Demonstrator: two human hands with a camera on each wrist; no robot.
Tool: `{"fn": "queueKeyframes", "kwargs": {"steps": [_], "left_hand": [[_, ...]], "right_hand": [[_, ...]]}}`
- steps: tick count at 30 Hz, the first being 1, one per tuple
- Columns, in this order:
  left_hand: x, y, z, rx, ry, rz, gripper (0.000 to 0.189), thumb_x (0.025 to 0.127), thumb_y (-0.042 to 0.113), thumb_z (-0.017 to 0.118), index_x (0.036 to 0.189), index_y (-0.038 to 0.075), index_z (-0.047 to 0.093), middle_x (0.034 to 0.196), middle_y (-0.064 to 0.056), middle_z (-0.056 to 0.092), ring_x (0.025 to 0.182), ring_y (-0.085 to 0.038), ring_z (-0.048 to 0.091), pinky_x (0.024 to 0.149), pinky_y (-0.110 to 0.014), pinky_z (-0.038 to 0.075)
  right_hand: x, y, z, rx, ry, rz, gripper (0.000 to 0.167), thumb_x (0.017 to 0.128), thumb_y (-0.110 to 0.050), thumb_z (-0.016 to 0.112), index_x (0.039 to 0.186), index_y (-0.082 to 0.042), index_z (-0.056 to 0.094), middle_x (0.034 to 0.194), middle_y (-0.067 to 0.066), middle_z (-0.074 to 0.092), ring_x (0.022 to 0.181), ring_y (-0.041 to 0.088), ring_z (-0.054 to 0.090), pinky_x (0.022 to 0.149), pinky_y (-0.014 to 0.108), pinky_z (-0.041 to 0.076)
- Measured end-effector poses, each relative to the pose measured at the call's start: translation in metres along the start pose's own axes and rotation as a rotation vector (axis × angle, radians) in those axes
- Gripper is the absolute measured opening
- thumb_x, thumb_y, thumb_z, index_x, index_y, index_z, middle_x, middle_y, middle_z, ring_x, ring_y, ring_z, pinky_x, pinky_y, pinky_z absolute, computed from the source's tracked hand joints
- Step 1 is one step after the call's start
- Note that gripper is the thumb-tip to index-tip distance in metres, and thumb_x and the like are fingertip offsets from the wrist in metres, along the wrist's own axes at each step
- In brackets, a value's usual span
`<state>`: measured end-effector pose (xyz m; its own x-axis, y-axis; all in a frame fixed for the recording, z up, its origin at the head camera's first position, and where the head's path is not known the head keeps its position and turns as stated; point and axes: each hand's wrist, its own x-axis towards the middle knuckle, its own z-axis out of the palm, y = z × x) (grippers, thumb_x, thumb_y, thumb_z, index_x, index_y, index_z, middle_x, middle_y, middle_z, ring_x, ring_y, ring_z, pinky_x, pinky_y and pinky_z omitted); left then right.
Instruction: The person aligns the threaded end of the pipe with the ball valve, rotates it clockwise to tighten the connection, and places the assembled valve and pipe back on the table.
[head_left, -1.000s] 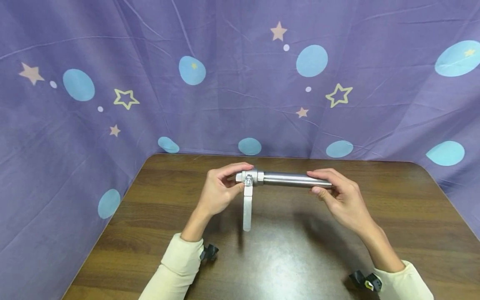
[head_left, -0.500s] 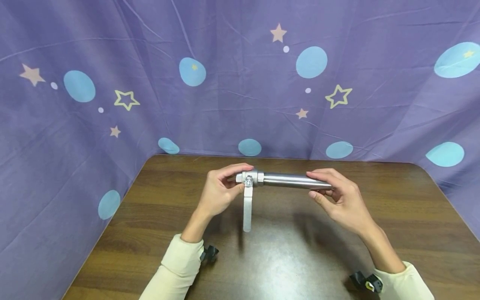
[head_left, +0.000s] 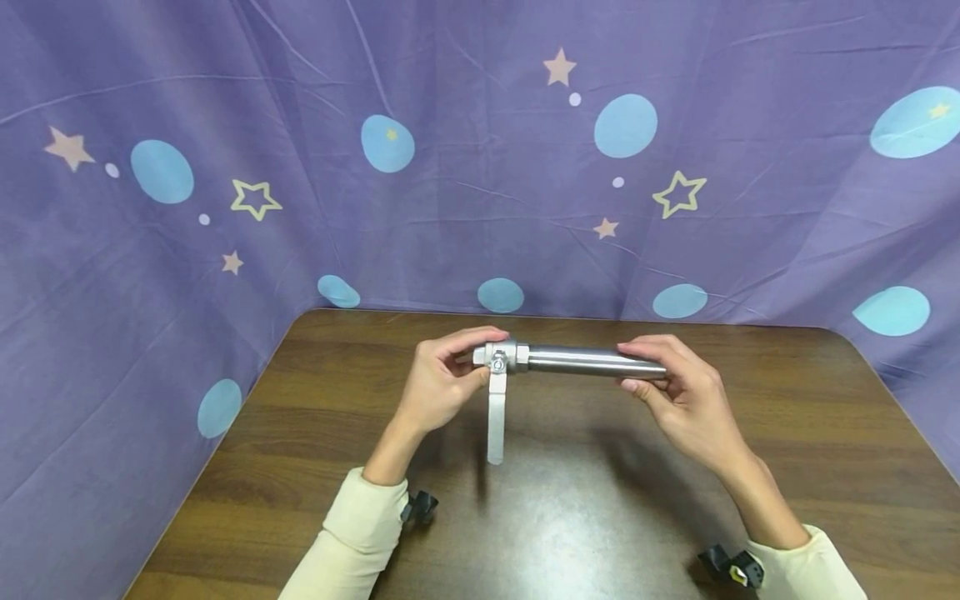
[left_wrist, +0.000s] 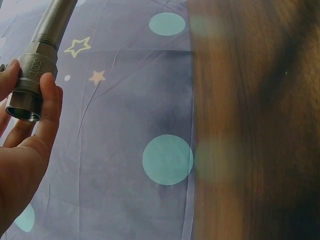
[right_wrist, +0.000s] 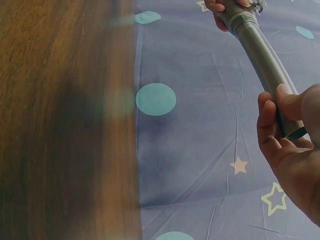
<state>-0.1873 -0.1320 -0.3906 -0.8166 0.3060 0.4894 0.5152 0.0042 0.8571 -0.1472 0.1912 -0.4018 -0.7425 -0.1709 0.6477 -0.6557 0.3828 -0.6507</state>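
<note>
My left hand grips the body of a silver ball valve, fingers on top and thumb on the near side. The valve's flat lever handle points toward me. A shiny steel pipe is joined to the valve's right end at a hex collar. Around the pipe's far right end my right hand curls its fingers and thumb. Both hold the assembly level above the table. In the left wrist view, the valve shows its open threaded end. The right wrist view shows the pipe's open end near the palm.
A brown wooden table lies beneath the hands, its back edge against a purple curtain with stars and blue dots. Black straps with small mounts sit on both wrists, by the cream sleeves.
The right thumb and fingers shift slightly on the pipe: the thumb drops away at half a second ago and is back against it now. The left hand keeps its grip on the valve.
</note>
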Motion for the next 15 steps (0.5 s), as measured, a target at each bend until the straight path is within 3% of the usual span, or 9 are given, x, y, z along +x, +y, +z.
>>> {"fn": "queueKeyframes", "kwargs": {"steps": [7,15], "left_hand": [[0.0006,-0.0004,0.0001,0.005,0.0,-0.005,0.048,0.08,-0.023,0.067,0.126,-0.01,0.072,0.127,-0.029,0.074,0.105,-0.006,0.071,0.09,-0.023,0.066],[0.0007,0.0007,-0.0005,0.019,-0.008,-0.002,0.046,0.081,-0.021,0.069,0.126,-0.011,0.072,0.127,-0.029,0.074,0.102,-0.005,0.071,0.087,-0.03,0.068]], "right_hand": [[-0.0008,0.0015,-0.0005,-0.019,0.003,-0.014,0.049,0.077,0.022,0.081,0.121,0.001,0.076,0.118,0.015,0.073,0.099,-0.002,0.068,0.067,0.011,0.059],[0.0003,0.0039,-0.0002,-0.038,0.005,-0.048,0.051,0.075,0.022,0.082,0.121,-0.001,0.077,0.116,0.013,0.075,0.095,-0.001,0.066,0.063,0.01,0.054]]}}
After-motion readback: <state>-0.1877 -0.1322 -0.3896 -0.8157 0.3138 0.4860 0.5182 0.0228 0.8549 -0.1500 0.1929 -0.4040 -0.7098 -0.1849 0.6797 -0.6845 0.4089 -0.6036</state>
